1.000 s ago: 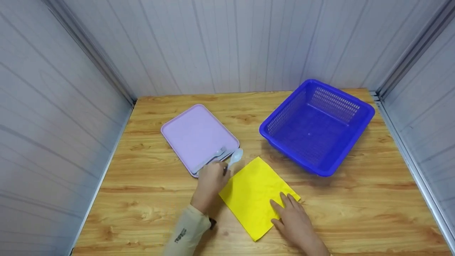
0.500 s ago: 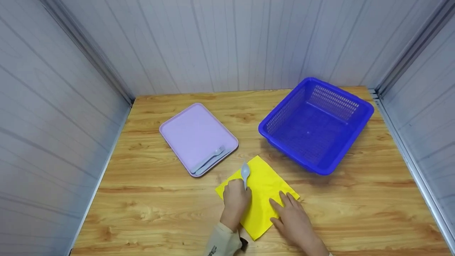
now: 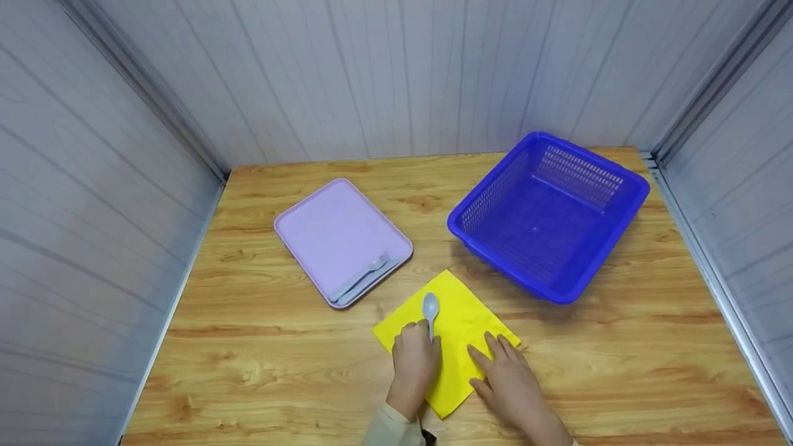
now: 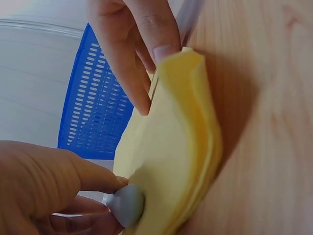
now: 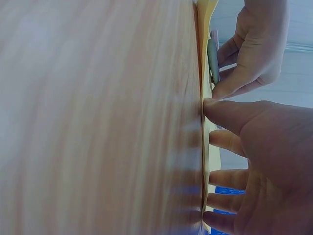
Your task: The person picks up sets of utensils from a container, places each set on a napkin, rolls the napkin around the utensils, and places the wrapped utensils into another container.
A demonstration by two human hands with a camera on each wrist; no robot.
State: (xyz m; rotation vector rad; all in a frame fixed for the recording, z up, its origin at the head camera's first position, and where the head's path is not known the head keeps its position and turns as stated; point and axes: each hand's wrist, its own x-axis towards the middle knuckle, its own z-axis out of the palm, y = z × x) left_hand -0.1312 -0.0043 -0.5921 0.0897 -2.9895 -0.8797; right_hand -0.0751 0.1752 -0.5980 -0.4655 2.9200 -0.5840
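A folded yellow napkin (image 3: 460, 310) lies on the wooden table, turned like a diamond. My left hand (image 3: 415, 359) pinches the handle of a light grey spoon (image 3: 430, 305), whose bowl points away over the napkin. In the left wrist view the handle end of the spoon (image 4: 128, 204) shows between thumb and fingers, close against the yellow layers. My right hand (image 3: 511, 384) rests with spread fingers on the napkin's right corner. Its fingertips press along the napkin's edge in the right wrist view, where the fingers (image 5: 227, 180) are nearly straight.
A lilac tray (image 3: 334, 229) at the left bears a grey fork (image 3: 372, 267) and another slim utensil beside it along its near edge. A blue slotted basket (image 3: 551, 217) stands at the back right. Pale panel walls (image 3: 372, 74) enclose the table at the back and sides.
The left hand has carried the spoon from the tray's near edge rightward and toward the body, onto the napkin. The right hand has stayed on the napkin's corner.
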